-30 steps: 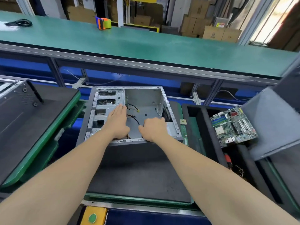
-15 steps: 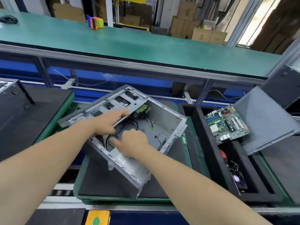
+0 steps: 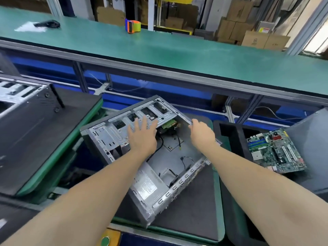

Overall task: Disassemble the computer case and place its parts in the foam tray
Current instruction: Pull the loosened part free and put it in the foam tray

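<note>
An open grey metal computer case (image 3: pixel 159 185) lies turned at an angle on a black mat with a green rim (image 3: pixel 217 201). Black cables and a small green board show inside it. My left hand (image 3: pixel 142 134) lies flat with straight fingers on the case's drive-bay frame. My right hand (image 3: pixel 201 132) grips the case's far top edge. To the right, a black foam tray (image 3: pixel 236 139) holds a green motherboard (image 3: pixel 275 151).
A second black-matted pallet (image 3: pixel 35 139) with another case part stands at left. A grey panel (image 3: pixel 310 139) leans at the right over the foam tray. Behind runs a long green bench (image 3: pixel 177 50) with an orange-and-blue tape dispenser (image 3: pixel 132 25). A yellow button box (image 3: pixel 108 238) sits at the front edge.
The case was flat and square a second ago; it has been swung round to sit at an angle. My right hand moved from the near wall to the far top edge, my left opened flat.
</note>
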